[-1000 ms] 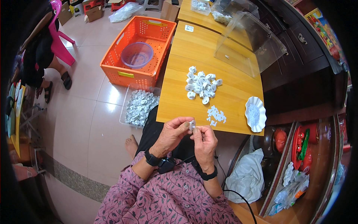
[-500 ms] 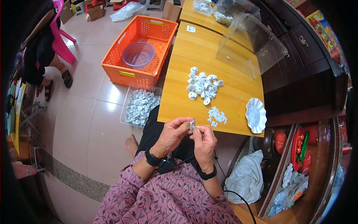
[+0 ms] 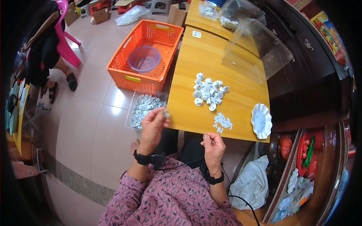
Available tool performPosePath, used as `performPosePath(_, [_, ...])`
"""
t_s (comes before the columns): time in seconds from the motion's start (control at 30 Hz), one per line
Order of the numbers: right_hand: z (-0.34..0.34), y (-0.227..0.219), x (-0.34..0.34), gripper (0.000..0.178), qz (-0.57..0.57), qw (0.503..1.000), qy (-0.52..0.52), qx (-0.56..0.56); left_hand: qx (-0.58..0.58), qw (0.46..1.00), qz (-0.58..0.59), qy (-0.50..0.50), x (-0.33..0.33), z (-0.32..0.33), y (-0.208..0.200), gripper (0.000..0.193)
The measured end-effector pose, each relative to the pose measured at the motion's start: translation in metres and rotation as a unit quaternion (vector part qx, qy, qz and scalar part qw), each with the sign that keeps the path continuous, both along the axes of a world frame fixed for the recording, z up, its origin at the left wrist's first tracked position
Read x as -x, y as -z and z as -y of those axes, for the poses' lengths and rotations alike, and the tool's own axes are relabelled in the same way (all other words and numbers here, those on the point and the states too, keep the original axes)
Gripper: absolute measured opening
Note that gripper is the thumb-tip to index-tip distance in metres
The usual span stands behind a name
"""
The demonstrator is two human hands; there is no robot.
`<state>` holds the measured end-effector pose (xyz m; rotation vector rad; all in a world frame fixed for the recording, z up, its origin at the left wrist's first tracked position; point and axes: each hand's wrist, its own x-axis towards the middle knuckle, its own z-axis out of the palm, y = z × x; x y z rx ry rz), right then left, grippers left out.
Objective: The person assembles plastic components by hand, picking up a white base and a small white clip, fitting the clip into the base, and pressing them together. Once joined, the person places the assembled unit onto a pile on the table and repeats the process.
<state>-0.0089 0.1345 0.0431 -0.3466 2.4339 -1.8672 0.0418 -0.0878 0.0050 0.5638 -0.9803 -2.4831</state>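
White with dark print, a small square label (image 3: 197, 34) lay on the yellow wooden surface (image 3: 245, 101). The left hand (image 3: 154, 123) had parted from the right hand (image 3: 213, 144) since the earlier frame, pinching a small white part (image 3: 166, 113) near the clear bin (image 3: 130, 117). The right fingertips were curled together; whether they held anything could not be determined.

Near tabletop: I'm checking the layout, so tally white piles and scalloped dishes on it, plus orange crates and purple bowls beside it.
Pile of larger pieces: 1
Pile of small pieces: 1
Scalloped dish: 1
Orange crate: 1
Purple bowl: 1
Total: 5
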Motion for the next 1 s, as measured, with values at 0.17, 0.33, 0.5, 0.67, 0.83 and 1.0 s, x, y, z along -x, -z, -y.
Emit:
performPosePath(0.17, [-0.011,0.013,0.003,0.012,-0.012,0.999,0.016,-0.033,0.03,0.992,0.072,-0.103,0.003,0.063,0.062,0.027])
performPosePath(0.33, [-0.019,0.015,0.009,0.009,-0.054,0.994,0.039,-0.09,0.044,0.977,0.144,-0.149,0.02,0.085,0.078,0.032])
performPosePath(0.5, [-0.032,0.018,0.016,0.007,-0.119,0.98,0.066,-0.148,0.176,0.962,0.155,-0.137,0.028,0.064,0.039,0.032])
performPosePath(0.67, [-0.04,0.02,0.02,0.007,-0.186,0.954,0.079,-0.223,0.342,0.931,0.09,-0.084,0.038,0.008,0.011,0.018])
performPosePath(0.83, [-0.046,0.019,0.026,0.007,-0.215,0.934,0.098,-0.267,0.545,0.837,0.052,0.006,0.049,-0.059,-0.017,0.011])
performPosePath(1.0, [-0.05,0.021,0.027,0.011,-0.242,0.913,0.105,-0.311,0.621,0.783,0.009,0.035,0.055,-0.097,-0.012,0.01])
